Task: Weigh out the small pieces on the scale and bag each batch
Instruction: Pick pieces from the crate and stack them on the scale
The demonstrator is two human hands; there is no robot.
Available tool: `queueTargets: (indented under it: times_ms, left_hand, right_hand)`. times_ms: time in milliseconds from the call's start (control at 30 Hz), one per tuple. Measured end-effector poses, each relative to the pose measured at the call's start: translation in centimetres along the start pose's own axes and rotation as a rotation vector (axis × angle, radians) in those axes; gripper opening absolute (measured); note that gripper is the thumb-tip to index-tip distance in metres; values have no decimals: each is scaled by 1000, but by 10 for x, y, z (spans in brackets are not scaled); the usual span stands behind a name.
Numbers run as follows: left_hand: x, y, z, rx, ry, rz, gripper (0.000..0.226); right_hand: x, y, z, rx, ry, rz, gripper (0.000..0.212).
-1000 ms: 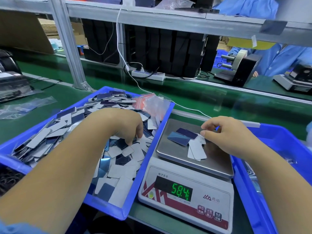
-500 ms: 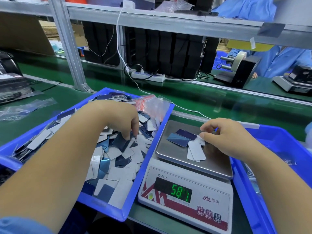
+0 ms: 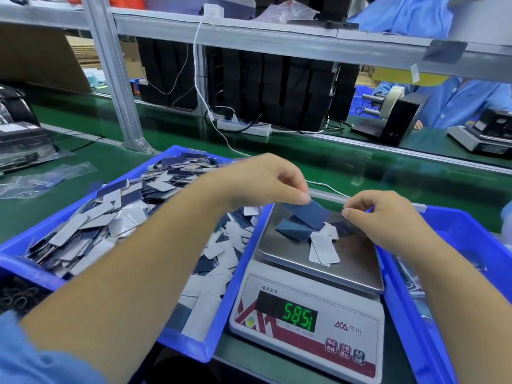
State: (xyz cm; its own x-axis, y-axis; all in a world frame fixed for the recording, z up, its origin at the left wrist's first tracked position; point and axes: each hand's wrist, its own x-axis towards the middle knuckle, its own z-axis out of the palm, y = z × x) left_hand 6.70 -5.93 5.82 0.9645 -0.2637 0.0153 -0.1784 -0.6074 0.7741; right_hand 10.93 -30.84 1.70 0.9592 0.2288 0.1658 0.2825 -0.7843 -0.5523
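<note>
A white scale [image 3: 306, 325] with a steel pan [image 3: 352, 270] stands between two blue bins; its green display reads 58.51. A few blue and white rectangular pieces [image 3: 322, 246] lie on the pan. My left hand [image 3: 266, 180] hovers over the pan's left edge and pinches one blue piece [image 3: 315, 212] by its corner. My right hand [image 3: 379, 214] is above the pan's right side with thumb and forefinger pressed together; I cannot see anything between them. The left blue bin [image 3: 191, 346] is heaped with several more pieces [image 3: 91, 228].
A second blue bin [image 3: 443, 322] sits right of the scale. Clear bags [image 3: 41, 180] lie on the green belt at the left. Behind are a metal post [image 3: 115, 76], a power strip [image 3: 243, 128], a tape dispenser [image 3: 390, 117] and a person in blue beside another scale [image 3: 479, 137].
My left hand has lifted out of the left bin with a blue piece and moved right over the scale pan. The display went from about 58.4 to 58.51.
</note>
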Motion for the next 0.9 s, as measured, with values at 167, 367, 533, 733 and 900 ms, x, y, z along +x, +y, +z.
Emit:
queueTargets:
  times_ms: [167,367,533,733,900]
  left_hand:
    - [24,-2,47,169,26,4,16]
    - [23,-14,47,151,141,64,12]
    - [24,-31,43,-29,293,28,15]
    - [18,-43,27,-53,339,-45,14]
    - [12,-47,19,161,242,-272,20]
  right_hand:
    - [1,3,0,5,4,62,19]
    - [2,2,1,-18,-31,61,17]
    - [1,1,-1,-11,-51,12,15]
    - [-1,0,0,-23,-75,-34,13]
    - [-2,0,-1,-20,-75,-49,11]
